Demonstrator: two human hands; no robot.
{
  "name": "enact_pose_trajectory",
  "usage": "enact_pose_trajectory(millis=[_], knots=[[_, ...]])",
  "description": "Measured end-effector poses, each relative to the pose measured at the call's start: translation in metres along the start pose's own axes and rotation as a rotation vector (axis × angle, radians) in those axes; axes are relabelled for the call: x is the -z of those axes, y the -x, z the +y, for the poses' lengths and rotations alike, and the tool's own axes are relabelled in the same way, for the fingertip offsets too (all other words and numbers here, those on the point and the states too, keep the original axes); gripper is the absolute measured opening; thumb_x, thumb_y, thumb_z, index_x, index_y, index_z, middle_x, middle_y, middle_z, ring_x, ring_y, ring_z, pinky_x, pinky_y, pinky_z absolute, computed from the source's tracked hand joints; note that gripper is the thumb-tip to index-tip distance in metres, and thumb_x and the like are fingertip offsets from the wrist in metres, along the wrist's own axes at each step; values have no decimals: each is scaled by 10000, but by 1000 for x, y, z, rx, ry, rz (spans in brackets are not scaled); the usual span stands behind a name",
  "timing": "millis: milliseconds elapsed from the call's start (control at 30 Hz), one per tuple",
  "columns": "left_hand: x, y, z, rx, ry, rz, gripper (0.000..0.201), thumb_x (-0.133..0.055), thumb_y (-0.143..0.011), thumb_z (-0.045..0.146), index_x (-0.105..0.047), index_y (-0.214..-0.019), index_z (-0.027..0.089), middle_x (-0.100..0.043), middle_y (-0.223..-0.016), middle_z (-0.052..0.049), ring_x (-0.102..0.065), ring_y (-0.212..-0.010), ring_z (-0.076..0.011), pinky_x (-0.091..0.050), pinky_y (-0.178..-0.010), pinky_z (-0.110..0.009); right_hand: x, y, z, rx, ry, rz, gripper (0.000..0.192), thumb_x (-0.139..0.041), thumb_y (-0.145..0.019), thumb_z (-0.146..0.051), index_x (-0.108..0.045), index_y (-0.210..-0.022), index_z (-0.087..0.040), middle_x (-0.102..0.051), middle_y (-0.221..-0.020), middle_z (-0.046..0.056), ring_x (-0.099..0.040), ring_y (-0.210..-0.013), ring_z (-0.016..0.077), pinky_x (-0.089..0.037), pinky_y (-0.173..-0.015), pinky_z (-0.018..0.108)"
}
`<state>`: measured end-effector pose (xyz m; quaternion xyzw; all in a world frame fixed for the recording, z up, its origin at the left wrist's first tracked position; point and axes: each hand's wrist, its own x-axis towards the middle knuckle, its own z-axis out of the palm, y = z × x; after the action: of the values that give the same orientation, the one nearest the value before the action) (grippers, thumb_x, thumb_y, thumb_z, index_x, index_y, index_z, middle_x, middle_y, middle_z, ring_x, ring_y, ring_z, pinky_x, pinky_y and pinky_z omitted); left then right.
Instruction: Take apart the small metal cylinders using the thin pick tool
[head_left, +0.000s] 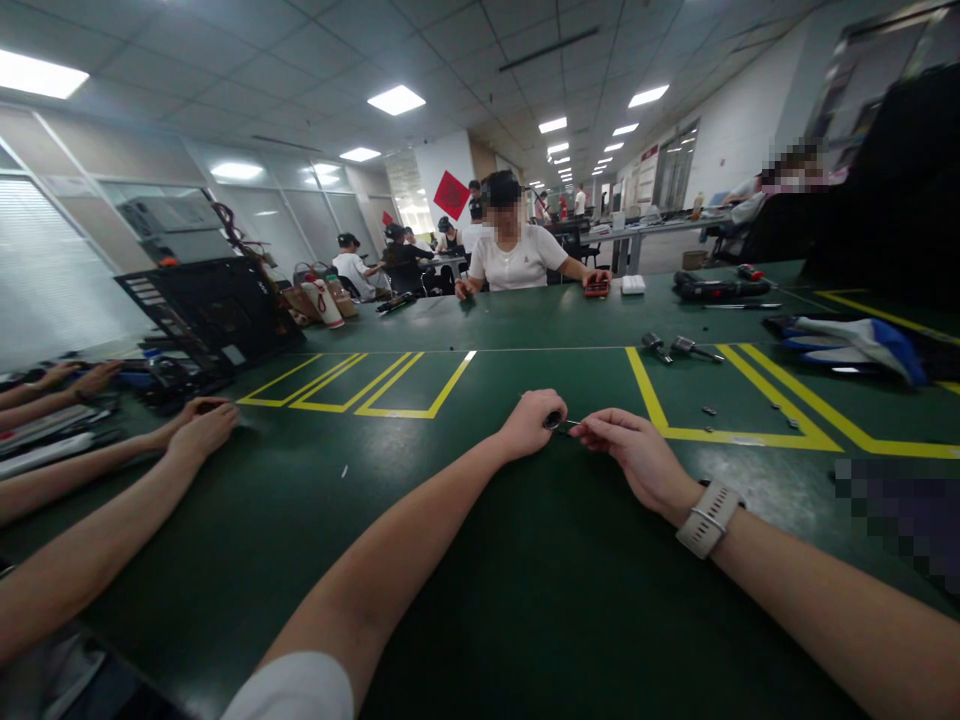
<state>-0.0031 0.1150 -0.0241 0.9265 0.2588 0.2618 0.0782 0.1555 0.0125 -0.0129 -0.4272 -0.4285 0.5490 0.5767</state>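
Observation:
My left hand [530, 424] is closed around a small round metal part [553, 420], whose dark, ring-like end faces right. My right hand [628, 448], with a watch at the wrist, pinches a thin metal pin or rod [572, 423] between thumb and fingers. The rod's tip points at the round part's end; whether they touch I cannot tell. Both hands are just above the green table [465, 560]. Beyond my right hand lie two metal pieces with cylindrical heads, one [656, 347] short and one [696, 349] with a longer shank. Several tiny metal bits [709, 411] are scattered nearby.
Yellow tape outlines [397, 413] mark the table. Blue-and-white gloves [862, 345] and a black tool [716, 288] lie at the right. A co-worker [517, 250] sits opposite, by a white box [632, 285]. Other people's arms [142, 500] reach in from the left, near a black case [217, 310].

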Motion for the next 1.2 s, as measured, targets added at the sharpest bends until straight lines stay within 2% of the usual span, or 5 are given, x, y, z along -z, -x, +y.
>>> enact_pose_trajectory(millis=[233,533,800,1200], knots=[[1,-1,2,15,-108,-78,194,-466,-672,2,-572,-749,145,-568,-772,-27,-520,-759,-148,-380,-710,-275,0,-1,1,12,-20,33,172,-708,-632,-333,-657,-675,-174,-683,-740,60,-582,-718,186,-424,-724,359],[2,-1,3,58,-108,-57,204,-464,-668,-6,-572,-741,151,-572,-769,-24,-523,-761,-155,-377,-726,-284,3,-3,6,58,8,57,137,-685,-659,-319,-666,-665,-184,-675,-703,50,-578,-702,187,-429,-705,352],[0,-1,2,28,-98,-48,186,-471,-660,8,-567,-736,148,-559,-750,-26,-511,-741,-155,-367,-695,-278,3,-4,10,102,41,77,121,-663,-682,-306,-664,-664,-187,-674,-712,43,-565,-696,176,-416,-689,333],[4,1,5,120,-72,-66,170,-465,-702,11,-553,-758,145,-561,-804,-23,-513,-791,-152,-388,-754,-298,5,-5,11,148,112,171,118,-627,-680,-283,-627,-589,-207,-622,-616,21,-546,-647,183,-414,-651,331]])
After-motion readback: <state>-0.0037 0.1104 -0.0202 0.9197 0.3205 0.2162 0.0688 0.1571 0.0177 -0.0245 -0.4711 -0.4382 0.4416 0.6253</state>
